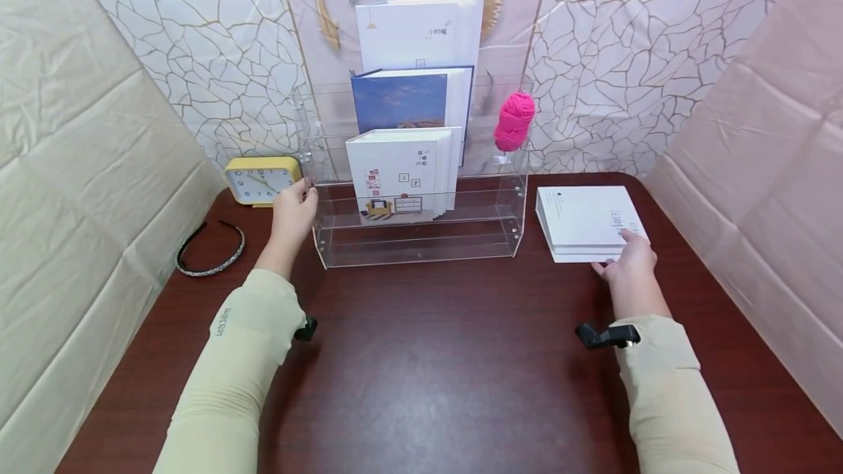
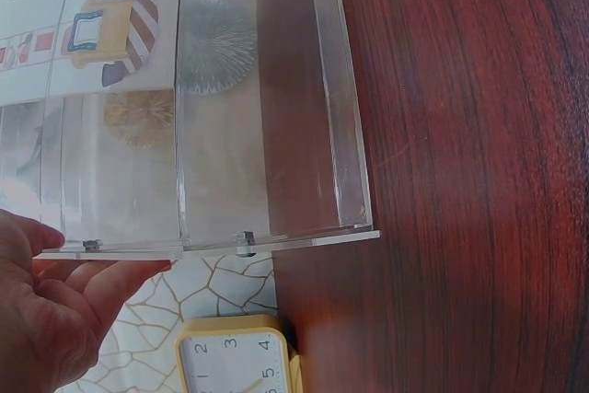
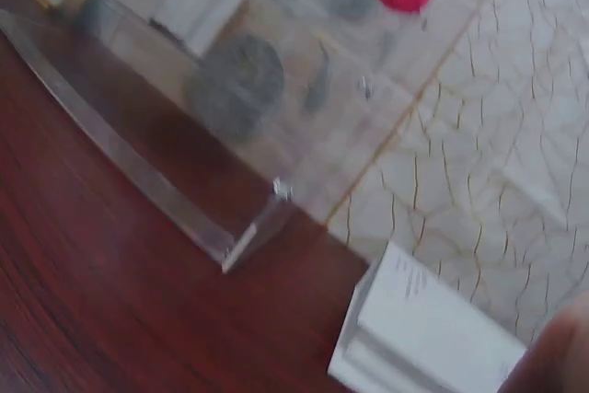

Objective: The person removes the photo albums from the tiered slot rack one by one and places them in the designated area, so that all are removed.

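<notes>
A clear acrylic tiered rack (image 1: pixel 421 251) stands at the back of the table, holding several upright books. My left hand (image 1: pixel 294 214) grips the rack's left side panel; in the left wrist view the thumb lies on the inner face, the fingers (image 2: pixel 106 287) on the outer. On the right a thick white book (image 1: pixel 579 214) lies flat. Over its front right corner is my right hand (image 1: pixel 634 269), thumb spread toward the book's front edge and fingers above the cover. Only a blurred bit of that hand (image 3: pixel 557 356) shows in the right wrist view, so firm contact is unclear.
A yellow-framed clock (image 1: pixel 262 181) stands just left of the rack, close to my left hand. In front of it lies a dark glittery headband (image 1: pixel 211 269). Pink yarn (image 1: pixel 514 121) sits on the rack's upper right. Fabric-covered walls (image 1: pixel 744 189) border the dark wooden table (image 1: pixel 421 364).
</notes>
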Tool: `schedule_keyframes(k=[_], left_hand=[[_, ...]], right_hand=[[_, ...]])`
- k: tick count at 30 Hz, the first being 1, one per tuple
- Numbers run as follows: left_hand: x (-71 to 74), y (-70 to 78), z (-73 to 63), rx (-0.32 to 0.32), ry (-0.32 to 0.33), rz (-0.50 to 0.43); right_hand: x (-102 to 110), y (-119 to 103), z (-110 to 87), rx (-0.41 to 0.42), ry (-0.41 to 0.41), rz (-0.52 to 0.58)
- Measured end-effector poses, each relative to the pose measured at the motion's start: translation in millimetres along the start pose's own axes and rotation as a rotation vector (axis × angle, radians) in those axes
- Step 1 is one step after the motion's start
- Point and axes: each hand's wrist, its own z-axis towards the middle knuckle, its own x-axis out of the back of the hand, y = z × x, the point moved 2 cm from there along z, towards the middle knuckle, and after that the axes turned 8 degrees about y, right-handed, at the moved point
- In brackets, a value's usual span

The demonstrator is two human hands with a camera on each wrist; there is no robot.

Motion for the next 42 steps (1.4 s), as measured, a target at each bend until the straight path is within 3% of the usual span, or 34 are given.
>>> schedule_keyframes(k=[4,9,15,22,26,31,42], left_hand=[[0.8,-0.4,0.3,-0.005,-0.001,0.003],[1.2,0.1,0.3,-0.020,0.001,0.007],[1.6,-0.6,0.2,-0.015,-0.004,0.009],[1.9,-0.5,1.6,-0.016,-0.005,0.001],[1.9,-0.2,1.5,-0.027,-0.003,-0.002],[1.7,-0.5,1.1,-0.033,-0.009,0.003],[1.0,-0.4,1.5,-0.056,0.002,-0.006]], right_hand=[[-10.3,2.1,-23.7,-0.001,-0.157,-0.034],[-28.1,0.5,-56.6,-0.005,-0.406,0.040],[-48.8,0.1,-93.5,-0.011,-0.608,0.095],[-74.3,6.1,-125.8,0.192,-0.814,0.043],[-89.4,12.0,-135.1,0.231,-0.926,0.031],[-104.4,21.0,-140.3,0.311,-1.019,-0.046],[-133.6,44.8,-150.8,0.495,-1.058,-0.228]])
